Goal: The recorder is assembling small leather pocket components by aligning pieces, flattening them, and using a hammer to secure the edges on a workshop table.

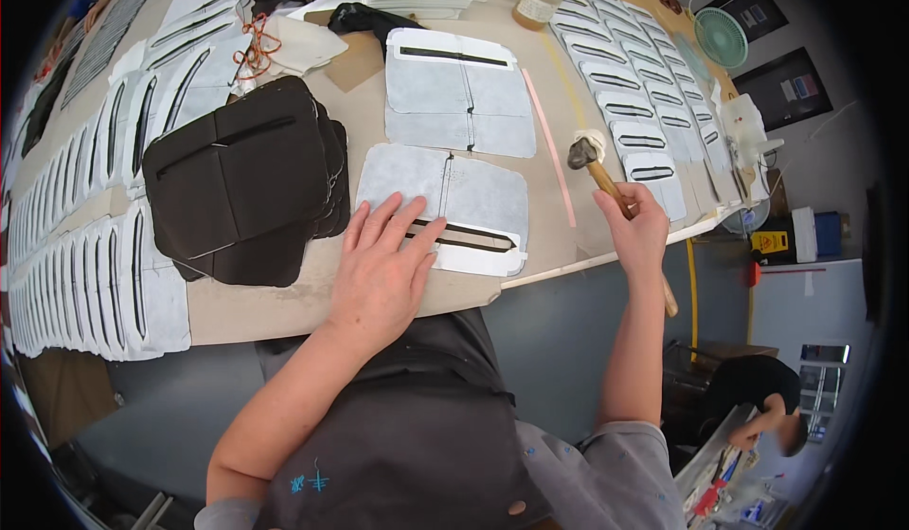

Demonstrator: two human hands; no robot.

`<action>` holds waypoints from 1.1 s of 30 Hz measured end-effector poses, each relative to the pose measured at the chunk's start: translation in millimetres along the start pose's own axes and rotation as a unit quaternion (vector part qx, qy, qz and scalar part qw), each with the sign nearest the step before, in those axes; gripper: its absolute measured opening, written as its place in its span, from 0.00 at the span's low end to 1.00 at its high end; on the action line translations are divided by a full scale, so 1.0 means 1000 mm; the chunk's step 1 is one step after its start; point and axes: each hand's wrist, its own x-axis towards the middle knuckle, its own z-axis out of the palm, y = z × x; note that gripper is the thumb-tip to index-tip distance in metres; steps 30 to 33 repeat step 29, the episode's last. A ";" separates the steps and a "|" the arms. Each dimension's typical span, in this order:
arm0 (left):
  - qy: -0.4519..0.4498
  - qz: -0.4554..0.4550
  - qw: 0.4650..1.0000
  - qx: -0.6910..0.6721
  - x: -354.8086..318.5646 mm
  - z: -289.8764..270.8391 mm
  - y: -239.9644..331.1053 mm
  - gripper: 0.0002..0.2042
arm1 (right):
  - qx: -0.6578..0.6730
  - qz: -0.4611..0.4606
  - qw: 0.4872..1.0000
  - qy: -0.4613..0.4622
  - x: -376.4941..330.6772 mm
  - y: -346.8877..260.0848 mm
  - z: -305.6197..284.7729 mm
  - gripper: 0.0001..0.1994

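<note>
My left hand (379, 269) lies flat with fingers spread on a pale grey-white panel (488, 198), near its long black-edged slot. My fingers hide part of that slot. In my right hand (639, 227) is a hammer (604, 181), gripped by its wooden handle and held near the table's edge, its dark head pointing away from me. A whitish lump shows just behind the head. Beyond the near panel, another pale panel piece (423, 94) with a slot strip lies flat. Left of my left hand sits a stack of dark brown panels (246, 175) with a slit on top.
Rows of slotted pale pieces (80, 293) overlap along the left, and more rows (625, 80) run down the right. A pink strip (549, 146) lies between. Farther back are a glue bottle (538, 1) and white stacks (417, 0). A person (757, 388) sits at lower right.
</note>
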 end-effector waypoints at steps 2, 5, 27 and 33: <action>-0.023 0.000 1.000 0.013 0.002 -0.002 0.002 0.18 | -0.086 0.000 0.995 0.059 0.002 0.025 0.005 0.11; -0.029 -0.006 0.999 0.018 0.001 -0.003 0.002 0.17 | -0.039 -0.099 0.994 0.038 -0.012 0.018 0.018 0.18; 0.012 -0.066 0.975 -0.211 -0.052 -0.058 -0.012 0.11 | 0.334 -0.109 0.916 -0.194 -0.078 -0.059 0.035 0.10; 0.020 -0.211 0.920 -0.331 -0.039 -0.070 -0.021 0.10 | 0.386 -0.054 0.905 -0.171 -0.059 -0.075 0.039 0.09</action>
